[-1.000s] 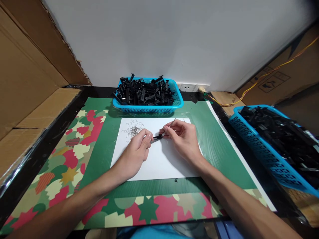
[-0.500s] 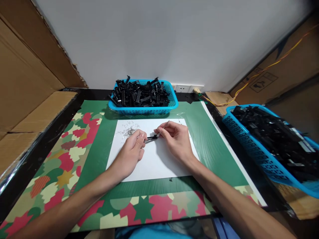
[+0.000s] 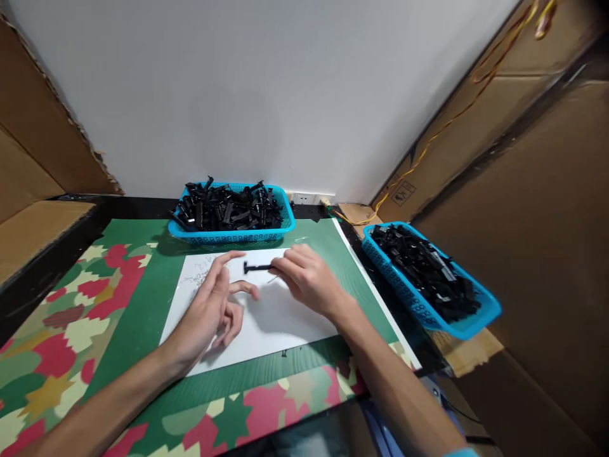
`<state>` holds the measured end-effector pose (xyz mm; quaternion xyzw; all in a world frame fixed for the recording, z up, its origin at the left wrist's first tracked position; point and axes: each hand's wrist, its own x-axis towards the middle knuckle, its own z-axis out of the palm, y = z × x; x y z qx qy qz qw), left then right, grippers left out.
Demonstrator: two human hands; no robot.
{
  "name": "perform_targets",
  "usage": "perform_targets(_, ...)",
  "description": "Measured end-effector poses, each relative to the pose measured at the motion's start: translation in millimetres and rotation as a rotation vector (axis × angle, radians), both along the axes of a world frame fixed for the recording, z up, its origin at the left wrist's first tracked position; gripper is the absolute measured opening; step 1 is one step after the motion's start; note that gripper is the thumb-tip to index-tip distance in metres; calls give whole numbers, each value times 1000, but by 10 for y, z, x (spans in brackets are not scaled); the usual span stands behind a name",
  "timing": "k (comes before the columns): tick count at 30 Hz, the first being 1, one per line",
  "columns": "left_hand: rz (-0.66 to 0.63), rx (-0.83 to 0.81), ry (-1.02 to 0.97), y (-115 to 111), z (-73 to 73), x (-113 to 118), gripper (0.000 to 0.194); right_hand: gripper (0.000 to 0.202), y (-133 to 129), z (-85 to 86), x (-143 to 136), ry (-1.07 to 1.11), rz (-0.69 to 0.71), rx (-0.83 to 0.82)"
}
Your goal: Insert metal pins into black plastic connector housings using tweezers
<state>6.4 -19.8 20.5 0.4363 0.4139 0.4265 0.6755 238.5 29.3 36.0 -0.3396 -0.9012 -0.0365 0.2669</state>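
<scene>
Slim black part (image 3: 257, 268), seemingly plastic, in a pinching right hand (image 3: 310, 279); left hand (image 3: 209, 312) spread nearby.

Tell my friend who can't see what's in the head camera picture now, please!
A person's right hand holds a small black part above white paper, beside the open, empty left hand. Behind and to the right, blue baskets hold many black pieces.

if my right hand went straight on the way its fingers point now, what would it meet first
Probably your left hand: the black part in your right hand points at its spread fingers. Depth is unclear, so it might pass above or below them.
</scene>
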Motion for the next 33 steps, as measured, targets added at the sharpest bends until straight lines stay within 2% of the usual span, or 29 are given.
perform_targets(2, -5, 75, 64, -1, 40, -14, 66, 27, -154, 191, 284, 70, -211, 101)
perform_targets(3, 5, 105, 83, 8, 53, -27, 70, 25, -260, 291, 488, 169, -368, 148)
perform_targets(5, 67, 158, 108, 47, 52, -60, 69, 28, -500, 468, 1003, 323, -733, 214)
perform_targets(7, 150, 208, 131, 101, 15, -98, 62, 34, -729, 573, 1604, 358, -1081, 207)
perform_targets(10, 211, 267, 156, 188, -87, -163, 51, 38, -949, 533, 2436, 239, -1481, 118)
perform_targets(13, 249, 313, 187, 272, -191, -253, 44, 41, -1008, 346, 2892, 166, -1607, -60)
perform_targets(14, 265, 333, 211, 300, -218, -289, 41, 42, -1005, 295, 2932, 164, -1602, -99)
perform_targets(16, 297, 379, 276, 355, -254, -368, 37, 42, -978, 253, 2854, 186, -1584, -76)
perform_targets(19, 348, 474, 464, 425, -270, -483, 31, 42, -848, 348, 2424, 258, -1482, 120)
perform_targets(22, 462, 634, 763, 479, -269, -570, 21, 41, -556, 503, 1778, 407, -1211, 212)
perform_targets(25, 562, 795, 981, 531, -261, -625, 21, 41, -157, 542, 1104, 406, -779, -37)
perform_targets(28, 594, 860, 1117, 609, -209, -652, 23, 40, 200, 401, 573, 143, -485, -230)
perform_targets(30, 572, 891, 1234, 687, -132, -640, 23, 36, 351, 232, 352, 2, -401, -236)
perform_targets(33, 532, 893, 1421, 855, 26, -558, 24, 34, 420, -54, 220, -64, -354, -195)
